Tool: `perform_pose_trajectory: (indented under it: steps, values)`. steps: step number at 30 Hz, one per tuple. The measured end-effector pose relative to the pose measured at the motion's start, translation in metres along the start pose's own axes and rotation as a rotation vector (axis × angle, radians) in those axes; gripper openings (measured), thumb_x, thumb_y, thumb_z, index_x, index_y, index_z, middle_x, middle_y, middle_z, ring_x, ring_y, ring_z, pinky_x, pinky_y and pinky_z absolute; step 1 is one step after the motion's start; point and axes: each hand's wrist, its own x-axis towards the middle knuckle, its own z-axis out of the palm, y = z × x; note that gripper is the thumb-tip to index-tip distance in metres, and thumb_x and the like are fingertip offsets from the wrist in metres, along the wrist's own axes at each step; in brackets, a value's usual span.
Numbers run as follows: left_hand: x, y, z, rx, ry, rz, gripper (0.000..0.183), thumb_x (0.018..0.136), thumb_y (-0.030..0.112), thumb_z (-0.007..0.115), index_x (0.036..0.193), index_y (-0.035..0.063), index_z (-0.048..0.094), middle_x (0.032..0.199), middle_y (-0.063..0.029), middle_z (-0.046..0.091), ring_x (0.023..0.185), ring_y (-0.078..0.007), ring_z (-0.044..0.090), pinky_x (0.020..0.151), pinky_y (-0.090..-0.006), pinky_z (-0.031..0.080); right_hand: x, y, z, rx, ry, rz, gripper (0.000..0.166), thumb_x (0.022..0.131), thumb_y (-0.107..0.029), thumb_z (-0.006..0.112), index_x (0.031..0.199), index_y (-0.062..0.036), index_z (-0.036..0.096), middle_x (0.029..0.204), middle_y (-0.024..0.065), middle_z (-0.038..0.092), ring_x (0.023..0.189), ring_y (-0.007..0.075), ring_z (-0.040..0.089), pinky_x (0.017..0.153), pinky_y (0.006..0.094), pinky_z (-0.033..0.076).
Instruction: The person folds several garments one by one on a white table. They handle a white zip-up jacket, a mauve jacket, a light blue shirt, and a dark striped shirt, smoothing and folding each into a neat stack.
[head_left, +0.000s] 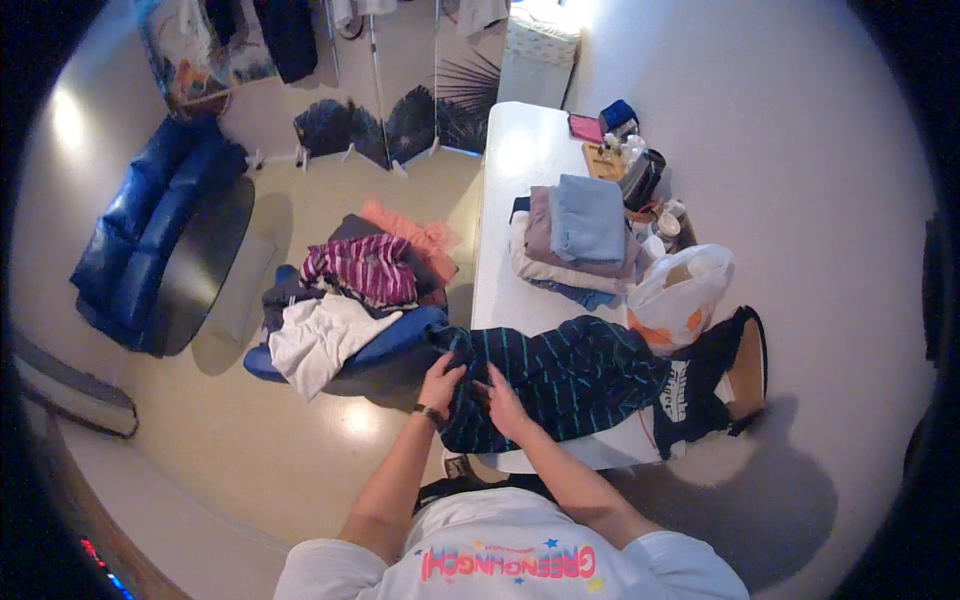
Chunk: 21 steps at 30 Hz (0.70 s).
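A dark navy garment with teal stripes (577, 375) lies spread and rumpled across the near end of the white table (517, 142). My left hand (441, 388) grips its left end, a dark band on the wrist. My right hand (504, 405) rests on the same cloth just to the right, index finger extended and thumb apart; whether it pinches fabric is hard to see. Beyond the garment stands a stack of folded clothes (589, 217), light blue on top, with mauve and cream pieces below.
Left of the table, a blue padded seat (375, 352) carries loose clothes, including a white shirt (322, 337) and a striped magenta top (364, 270). A white plastic bag (679, 292), a black printed bag (690, 397) and a black bottle (643, 180) line the table's right side.
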Motion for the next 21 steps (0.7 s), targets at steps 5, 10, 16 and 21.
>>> perform_pose_trajectory:
  steps: [5,10,16,21]
  values:
    - [0.003,-0.024,0.092,0.664,-0.328,0.273,0.05,0.084,0.01,0.057,0.132,0.0042,0.042,0.113,-0.0125,0.057,0.103,-0.0207,0.053,0.091,-0.0303,0.042,-0.022,-0.08,-0.011,0.352,0.264,0.141,0.043,0.086,-0.047,0.054,0.112,-0.0129,0.058,0.11,0.0052,0.059,0.098,0.0203,0.056,0.088,0.0367,0.044]
    - [-0.003,-0.076,0.127,0.434,-0.498,-0.08,0.069,0.083,0.015,0.063,0.141,0.0079,0.025,0.129,-0.0147,0.047,0.109,-0.0176,0.051,0.088,-0.0288,0.044,-0.048,-0.105,-0.099,0.135,0.582,0.108,0.051,0.08,-0.029,0.068,0.124,-0.0105,0.049,0.122,0.0058,0.053,0.11,0.0226,0.05,0.09,0.0352,0.041]
    - [-0.025,-0.088,0.082,1.154,0.271,0.37,0.034,0.074,0.014,0.066,0.102,-0.0008,0.055,0.095,-0.0211,0.056,0.095,-0.0351,0.053,0.085,-0.0404,0.043,-0.029,-0.065,-0.133,-0.731,0.677,-0.074,0.07,0.068,-0.014,0.075,0.127,-0.0005,0.041,0.119,0.0174,0.054,0.109,0.0309,0.052,0.093,0.0368,0.041]
    - [0.015,-0.104,0.063,0.914,0.301,-0.067,0.042,0.075,0.024,0.07,0.101,-0.005,0.054,0.093,-0.0209,0.061,0.084,-0.0347,0.059,0.074,-0.0389,0.047,-0.018,-0.059,-0.116,-0.851,0.716,-0.062,0.06,0.072,-0.007,0.064,0.128,-0.0027,0.043,0.12,0.0195,0.054,0.112,0.0313,0.05,0.094,0.0361,0.04]
